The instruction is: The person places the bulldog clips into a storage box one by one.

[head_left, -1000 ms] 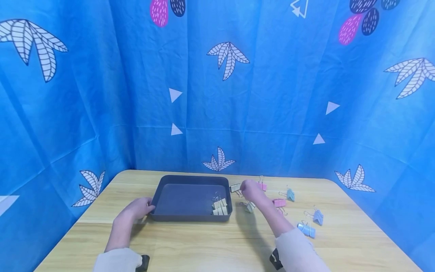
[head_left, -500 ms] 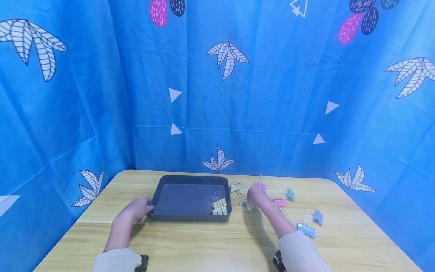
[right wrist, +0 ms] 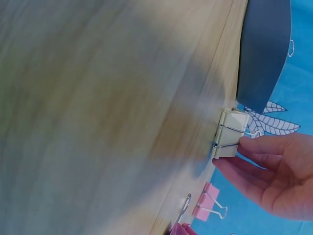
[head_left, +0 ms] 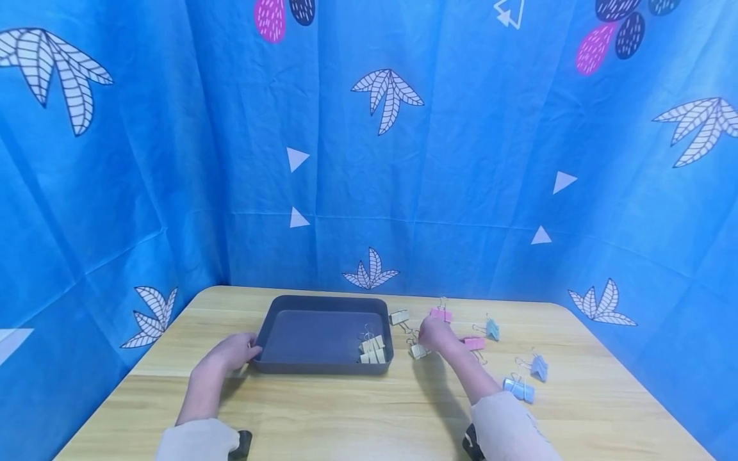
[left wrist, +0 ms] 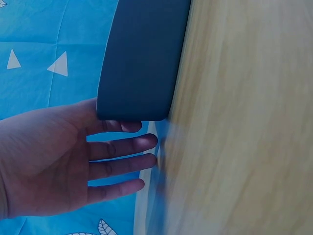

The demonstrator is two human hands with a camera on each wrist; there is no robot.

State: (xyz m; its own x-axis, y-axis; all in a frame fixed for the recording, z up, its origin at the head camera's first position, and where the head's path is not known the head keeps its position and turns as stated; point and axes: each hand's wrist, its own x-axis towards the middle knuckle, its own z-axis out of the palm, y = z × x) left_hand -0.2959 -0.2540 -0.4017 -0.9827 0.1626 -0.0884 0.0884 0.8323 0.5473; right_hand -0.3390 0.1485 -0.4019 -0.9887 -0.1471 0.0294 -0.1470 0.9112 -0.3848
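In the head view my left hand is at the left side of a dark grey tray. The left wrist view shows its index finger against the tray wall, thumb mostly hidden behind it, the other fingers stretched out. Right of the tray my right hand pinches a pale yellow binder clip between thumb and fingers, down at the tabletop. Another pale yellow binder clip lies by the tray's right wall. Several more yellow binder clips sit inside the tray's front right corner.
Pink binder clips lie behind and right of my right hand. Farther right are a teal binder clip and two blue binder clips. A blue patterned curtain hangs around the wooden table.
My right hand has shifted slightly right and down from beside the rear yellow clip to the front one, which is now turned upright. My left hand stays at the tray.
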